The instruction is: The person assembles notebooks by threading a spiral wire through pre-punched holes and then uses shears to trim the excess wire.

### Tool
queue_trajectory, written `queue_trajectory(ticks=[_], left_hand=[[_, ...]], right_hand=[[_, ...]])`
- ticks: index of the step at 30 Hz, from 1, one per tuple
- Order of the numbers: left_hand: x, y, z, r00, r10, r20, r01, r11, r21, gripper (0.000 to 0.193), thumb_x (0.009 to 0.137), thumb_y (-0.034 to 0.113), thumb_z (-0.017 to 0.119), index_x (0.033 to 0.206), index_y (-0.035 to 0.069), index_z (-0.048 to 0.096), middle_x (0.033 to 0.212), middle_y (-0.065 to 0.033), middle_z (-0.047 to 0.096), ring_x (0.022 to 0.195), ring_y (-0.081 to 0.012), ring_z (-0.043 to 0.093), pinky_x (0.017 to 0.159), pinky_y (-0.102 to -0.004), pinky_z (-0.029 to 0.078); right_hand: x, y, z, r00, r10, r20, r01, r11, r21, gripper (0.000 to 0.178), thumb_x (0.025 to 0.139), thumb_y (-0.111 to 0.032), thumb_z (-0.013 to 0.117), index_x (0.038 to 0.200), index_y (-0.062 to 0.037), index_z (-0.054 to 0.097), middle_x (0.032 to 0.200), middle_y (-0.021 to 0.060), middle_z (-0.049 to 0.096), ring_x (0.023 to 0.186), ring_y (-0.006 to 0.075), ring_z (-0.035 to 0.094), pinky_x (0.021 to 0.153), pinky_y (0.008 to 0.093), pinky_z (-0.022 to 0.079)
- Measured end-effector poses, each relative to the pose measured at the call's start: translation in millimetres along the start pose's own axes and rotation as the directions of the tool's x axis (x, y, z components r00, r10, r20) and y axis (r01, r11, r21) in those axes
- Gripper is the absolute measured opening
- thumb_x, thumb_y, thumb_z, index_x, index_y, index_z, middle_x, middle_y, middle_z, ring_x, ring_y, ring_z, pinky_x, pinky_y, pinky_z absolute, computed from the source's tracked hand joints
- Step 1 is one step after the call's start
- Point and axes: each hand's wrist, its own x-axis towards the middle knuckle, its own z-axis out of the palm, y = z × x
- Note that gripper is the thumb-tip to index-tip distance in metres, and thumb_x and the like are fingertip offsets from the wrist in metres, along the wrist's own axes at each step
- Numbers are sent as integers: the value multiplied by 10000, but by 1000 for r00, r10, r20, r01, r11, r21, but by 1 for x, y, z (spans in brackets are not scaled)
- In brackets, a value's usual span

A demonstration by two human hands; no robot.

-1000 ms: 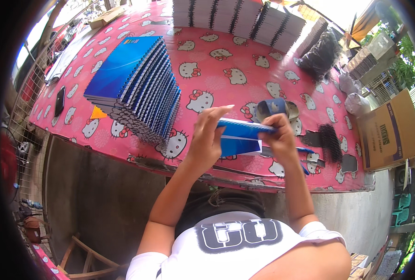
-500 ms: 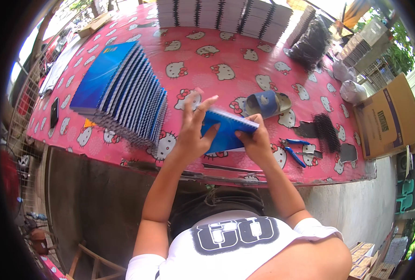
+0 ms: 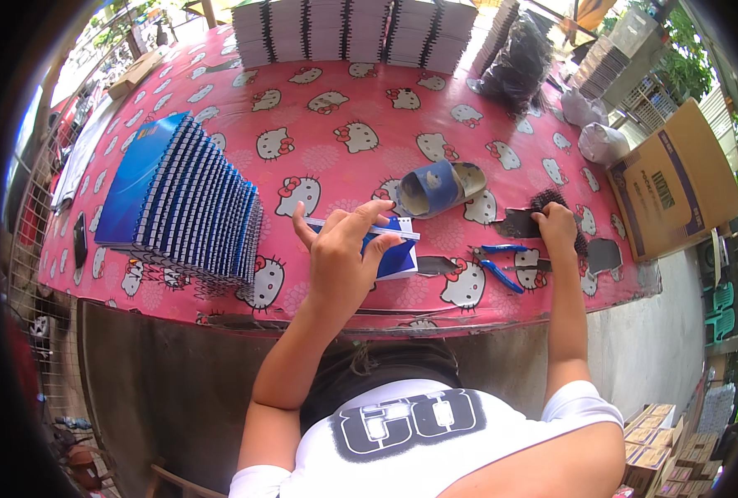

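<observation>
My left hand (image 3: 344, 245) holds a small blue notebook (image 3: 397, 262), its thumb and fingers over the edge with the punched holes. That notebook is tilted, and the hand hides most of it. Away to the right, my right hand (image 3: 558, 226) reaches onto a pile of black spiral binding coils (image 3: 546, 199), its fingertips pinched together at the pile. How many coils they grip cannot be made out. Blue-handled pliers (image 3: 501, 267) lie between the two hands. Beyond the notebook sits a blue-banded slipper (image 3: 437, 187).
A tall stack of spiral-bound blue notebooks (image 3: 190, 199) stands at the left, a phone (image 3: 80, 241) beside it. Bound paper stacks (image 3: 348, 33) line the far edge near a black plastic bag (image 3: 514, 66). At right stands a cardboard box (image 3: 676, 187). The pink tablecloth (image 3: 302, 116) has torn patches.
My right hand has let go of the notebook and moved right to the black coils. My left hand now holds the notebook alone, tilted differently. The whole view has shifted slightly.
</observation>
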Motion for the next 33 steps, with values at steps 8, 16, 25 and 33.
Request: queue_trajectory(ticks=[8,16,25,33], left_hand=[[2,-5,-9,990,-63,122,72,995,-67,327,816,222,727,1090,121,580,911,10,697,900,-118,654,1098,-536,70],[6,-6,-9,986,-48,161,58,997,-58,307,796,131,726,1070,127,589,898,15,698,902,-139,646,1085,-532,96],[7,-3,-3,997,24,79,-30,997,71,190,753,304,767,867,163,712,819,29,688,824,-155,600,1044,-527,163],[7,-4,-1,999,31,42,-34,997,72,177,750,311,768,851,174,719,811,39,688,808,-142,603,1043,-511,168]], right_hand=[[4,-34,-17,951,-152,-268,188,976,111,215,749,-115,746,907,-34,625,953,174,597,896,371,616,754,459,494],[-4,-47,-23,918,-148,-369,220,962,160,241,740,-43,721,965,-50,637,971,174,596,893,358,618,754,436,504],[-106,-176,-67,816,-496,-297,483,301,822,175,739,-16,761,905,-52,717,834,55,638,734,117,617,641,241,489],[-88,-179,-69,700,-714,-35,228,176,958,147,809,-12,703,953,-37,687,858,22,629,726,70,584,616,230,462]])
